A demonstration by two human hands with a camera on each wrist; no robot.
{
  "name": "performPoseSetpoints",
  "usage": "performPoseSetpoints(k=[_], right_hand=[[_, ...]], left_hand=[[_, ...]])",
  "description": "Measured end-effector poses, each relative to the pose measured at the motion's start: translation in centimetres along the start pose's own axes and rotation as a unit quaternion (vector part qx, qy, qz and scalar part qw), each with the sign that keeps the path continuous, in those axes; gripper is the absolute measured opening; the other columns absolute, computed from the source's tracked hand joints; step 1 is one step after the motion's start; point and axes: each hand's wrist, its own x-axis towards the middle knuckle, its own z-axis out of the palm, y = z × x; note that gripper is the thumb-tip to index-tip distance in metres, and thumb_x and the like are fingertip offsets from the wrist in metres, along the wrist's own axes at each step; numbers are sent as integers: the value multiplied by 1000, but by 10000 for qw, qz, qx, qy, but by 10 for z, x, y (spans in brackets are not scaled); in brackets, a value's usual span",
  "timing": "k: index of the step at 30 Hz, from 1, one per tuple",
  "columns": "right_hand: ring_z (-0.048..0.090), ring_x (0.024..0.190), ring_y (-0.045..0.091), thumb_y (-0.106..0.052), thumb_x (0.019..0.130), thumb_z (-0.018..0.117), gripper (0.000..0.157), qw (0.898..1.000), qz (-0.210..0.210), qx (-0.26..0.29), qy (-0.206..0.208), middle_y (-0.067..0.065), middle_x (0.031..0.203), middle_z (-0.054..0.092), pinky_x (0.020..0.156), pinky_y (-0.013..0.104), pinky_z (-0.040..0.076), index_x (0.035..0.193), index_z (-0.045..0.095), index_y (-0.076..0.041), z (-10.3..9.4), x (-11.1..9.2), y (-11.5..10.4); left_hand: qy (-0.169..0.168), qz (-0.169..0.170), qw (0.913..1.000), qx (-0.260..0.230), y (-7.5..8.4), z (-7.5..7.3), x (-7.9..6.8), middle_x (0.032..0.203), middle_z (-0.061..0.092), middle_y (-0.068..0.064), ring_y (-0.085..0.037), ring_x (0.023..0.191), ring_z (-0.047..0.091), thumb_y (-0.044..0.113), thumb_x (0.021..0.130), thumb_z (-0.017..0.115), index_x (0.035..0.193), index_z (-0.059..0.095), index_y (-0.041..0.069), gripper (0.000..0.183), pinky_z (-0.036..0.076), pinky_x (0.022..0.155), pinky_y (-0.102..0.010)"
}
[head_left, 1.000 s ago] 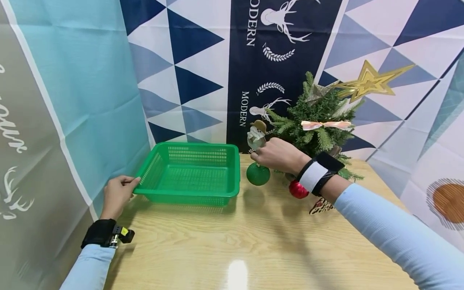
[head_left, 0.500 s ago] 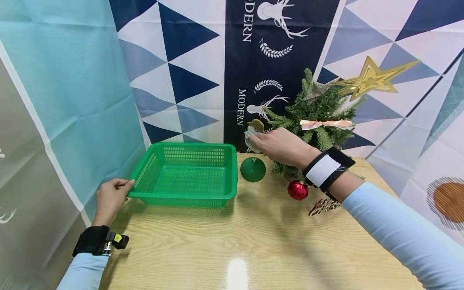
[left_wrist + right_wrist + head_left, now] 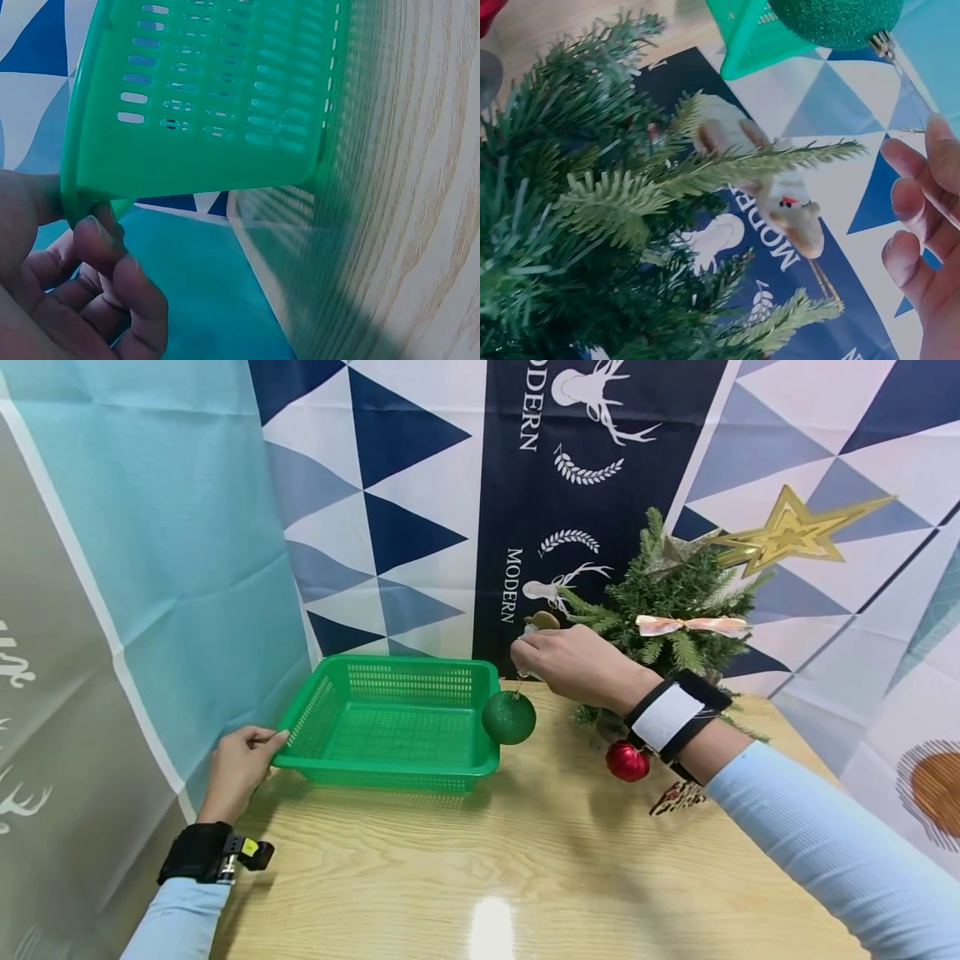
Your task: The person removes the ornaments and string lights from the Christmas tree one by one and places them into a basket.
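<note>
My left hand (image 3: 238,771) grips the near left corner of the green plastic basket (image 3: 390,770), thumb on top of the rim and fingers beneath; the left wrist view shows the basket wall (image 3: 202,150) beside that hand (image 3: 82,285). My right hand (image 3: 581,667) pinches the thin string of a glittery green Christmas bauble (image 3: 509,718). The bauble hangs below the fingers and overlaps the basket's right rim in the head view. In the right wrist view, the string runs from the bauble (image 3: 840,19) to the thumb and finger of the hand (image 3: 930,202).
A small Christmas tree (image 3: 682,585) stands at the right, with a gold star (image 3: 795,533), a pink bow (image 3: 693,626) and a red bauble (image 3: 627,761). A bearded figure ornament with a tan hat (image 3: 787,202) hangs from it. Patterned cloth surrounds the wooden table (image 3: 420,877).
My right hand has carried the green bauble left, from beside the tree to the basket's right rim. The left hand keeps its grip on the basket. The head view has shifted slightly.
</note>
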Motion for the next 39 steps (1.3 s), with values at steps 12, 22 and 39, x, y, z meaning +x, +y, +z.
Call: performPoseSetpoints(k=[12,22,39], right_hand=[[65,79,18,0,100,64,10,10000,64,-61,-27,1,92,67,55,34,48,102,64,-10,-1,12,-13],[63,74,19,-6,100,67,6,9998,80,-204,-17,3,91,68,58,35,52,101,63,-10,-1,16,-20],[63,75,21,-10,99,69,8,9992,59,-388,-67,5,91,67,60,35,53,104,64,-7,4,16,-29]], left_hand=[[-344,-339,9908,-1265,26,-11,-12,106,57,-17,-35,72,64,71,90,62,120,56,14,65,46,49,-19],[-603,-686,9872,-1311,100,-39,-41,97,55,-16,-29,67,62,47,103,62,116,52,4,46,56,60,-49],[-492,-800,9877,-1250,117,-44,-51,89,55,-15,-18,59,59,33,107,60,110,51,1,33,57,64,-51]])
